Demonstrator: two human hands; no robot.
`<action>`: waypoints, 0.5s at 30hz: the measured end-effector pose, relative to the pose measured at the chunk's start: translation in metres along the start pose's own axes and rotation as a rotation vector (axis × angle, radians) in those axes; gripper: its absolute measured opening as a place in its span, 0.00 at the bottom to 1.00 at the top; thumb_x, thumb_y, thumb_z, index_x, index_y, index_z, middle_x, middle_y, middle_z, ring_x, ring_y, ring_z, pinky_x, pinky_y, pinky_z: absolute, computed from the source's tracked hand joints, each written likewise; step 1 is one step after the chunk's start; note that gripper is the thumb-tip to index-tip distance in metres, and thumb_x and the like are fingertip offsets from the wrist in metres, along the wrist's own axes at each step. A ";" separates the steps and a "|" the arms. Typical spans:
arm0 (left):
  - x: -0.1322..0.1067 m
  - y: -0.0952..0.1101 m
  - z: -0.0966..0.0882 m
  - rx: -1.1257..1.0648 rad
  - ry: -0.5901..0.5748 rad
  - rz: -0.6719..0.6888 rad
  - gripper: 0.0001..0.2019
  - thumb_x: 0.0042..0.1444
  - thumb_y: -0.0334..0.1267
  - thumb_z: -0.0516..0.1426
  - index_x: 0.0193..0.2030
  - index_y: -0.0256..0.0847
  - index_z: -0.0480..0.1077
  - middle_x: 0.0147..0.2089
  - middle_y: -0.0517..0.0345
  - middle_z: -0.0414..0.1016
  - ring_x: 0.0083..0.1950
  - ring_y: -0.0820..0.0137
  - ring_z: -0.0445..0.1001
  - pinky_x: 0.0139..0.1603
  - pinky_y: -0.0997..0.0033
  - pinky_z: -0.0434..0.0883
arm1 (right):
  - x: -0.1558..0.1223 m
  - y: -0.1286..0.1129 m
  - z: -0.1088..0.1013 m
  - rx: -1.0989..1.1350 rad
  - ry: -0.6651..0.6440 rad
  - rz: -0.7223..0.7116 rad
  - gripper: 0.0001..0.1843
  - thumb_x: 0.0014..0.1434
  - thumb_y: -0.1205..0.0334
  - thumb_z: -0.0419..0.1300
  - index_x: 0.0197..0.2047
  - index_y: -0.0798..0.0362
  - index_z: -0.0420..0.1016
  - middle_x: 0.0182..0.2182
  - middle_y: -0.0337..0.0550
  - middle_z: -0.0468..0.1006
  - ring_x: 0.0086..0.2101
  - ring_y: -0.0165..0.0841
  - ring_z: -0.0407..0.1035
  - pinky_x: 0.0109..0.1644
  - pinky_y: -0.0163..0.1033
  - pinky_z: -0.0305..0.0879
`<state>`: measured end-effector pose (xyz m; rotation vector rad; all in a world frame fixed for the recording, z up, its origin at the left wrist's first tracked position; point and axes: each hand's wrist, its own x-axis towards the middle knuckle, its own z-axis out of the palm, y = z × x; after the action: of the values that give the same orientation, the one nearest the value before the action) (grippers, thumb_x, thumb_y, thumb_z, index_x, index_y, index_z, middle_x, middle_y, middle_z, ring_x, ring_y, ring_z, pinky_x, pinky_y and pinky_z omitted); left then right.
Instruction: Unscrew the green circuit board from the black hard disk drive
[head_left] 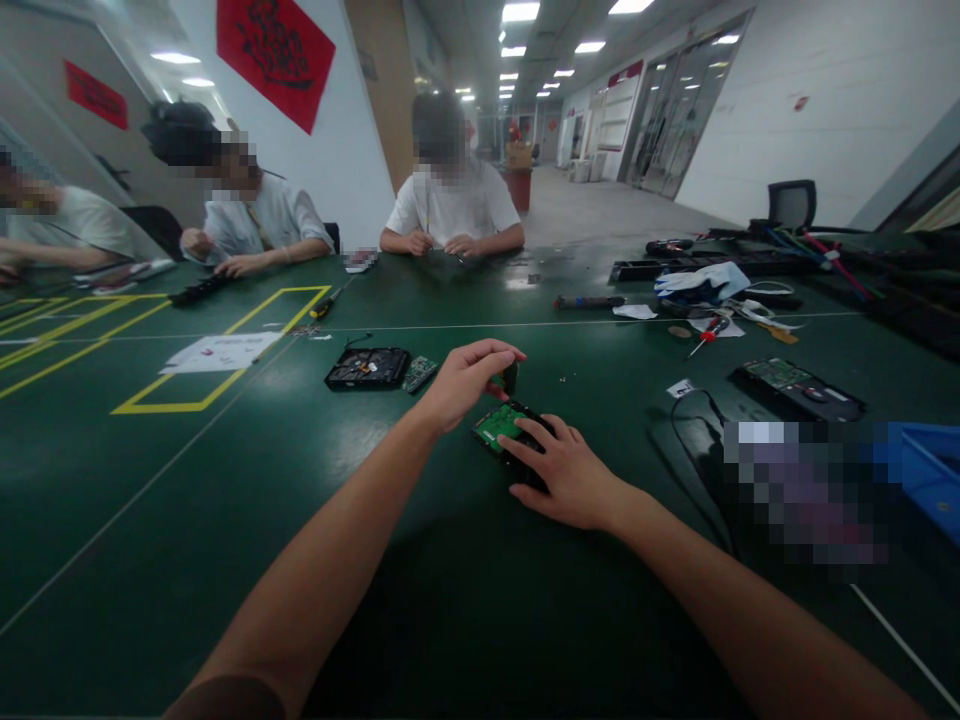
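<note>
In the head view a hard drive (pixel 493 428) with a green circuit board on its upper face lies on the green tabletop in front of me. My right hand (pixel 574 475) spans it with fingers spread over the top and thumb on the near side, holding it against the table. Just above the drive's far edge, my left hand (pixel 469 385) is closed in a pinch on a small dark green piece (pixel 511 378), mostly hidden by the fingers. Beyond my left hand, another hard drive (pixel 367 368) lies beside a loose circuit board (pixel 419 375).
To the right are a third hard drive (pixel 799 388), a blue bin (pixel 926 470), a red-handled screwdriver (pixel 707 337), gloves (pixel 701 283) and cables. Paper sheets (pixel 221 352) and a yellow screwdriver (pixel 322 307) lie left. Several people sit across the table (pixel 225 560).
</note>
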<state>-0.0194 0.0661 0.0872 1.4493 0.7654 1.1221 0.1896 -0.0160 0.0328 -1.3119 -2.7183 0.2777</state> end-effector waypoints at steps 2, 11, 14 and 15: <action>-0.001 0.002 0.000 -0.064 -0.029 -0.029 0.11 0.62 0.44 0.62 0.45 0.39 0.80 0.41 0.51 0.79 0.41 0.66 0.76 0.31 0.72 0.75 | 0.000 0.000 0.001 -0.002 0.003 -0.001 0.38 0.67 0.39 0.58 0.77 0.37 0.60 0.76 0.50 0.56 0.70 0.66 0.49 0.68 0.72 0.55; 0.001 0.000 -0.002 -0.015 -0.011 0.004 0.15 0.66 0.50 0.59 0.46 0.39 0.78 0.44 0.49 0.81 0.45 0.63 0.78 0.33 0.71 0.76 | 0.001 0.001 0.002 -0.005 0.001 -0.004 0.38 0.67 0.38 0.57 0.77 0.37 0.60 0.76 0.51 0.56 0.70 0.66 0.49 0.67 0.72 0.55; 0.001 0.002 -0.002 0.088 0.026 0.048 0.17 0.65 0.52 0.62 0.44 0.39 0.77 0.43 0.51 0.80 0.42 0.66 0.78 0.32 0.74 0.74 | 0.001 0.001 0.002 0.002 -0.009 0.006 0.39 0.67 0.37 0.57 0.77 0.37 0.59 0.76 0.51 0.56 0.70 0.66 0.49 0.68 0.72 0.54; 0.001 0.003 -0.001 0.114 0.037 0.056 0.17 0.64 0.53 0.63 0.43 0.39 0.76 0.43 0.51 0.80 0.41 0.68 0.78 0.32 0.74 0.74 | 0.001 0.001 0.002 0.004 -0.009 0.007 0.39 0.68 0.37 0.57 0.77 0.37 0.59 0.76 0.51 0.56 0.70 0.66 0.49 0.68 0.72 0.54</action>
<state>-0.0208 0.0667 0.0900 1.5573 0.8304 1.1670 0.1894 -0.0151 0.0304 -1.3232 -2.7200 0.2901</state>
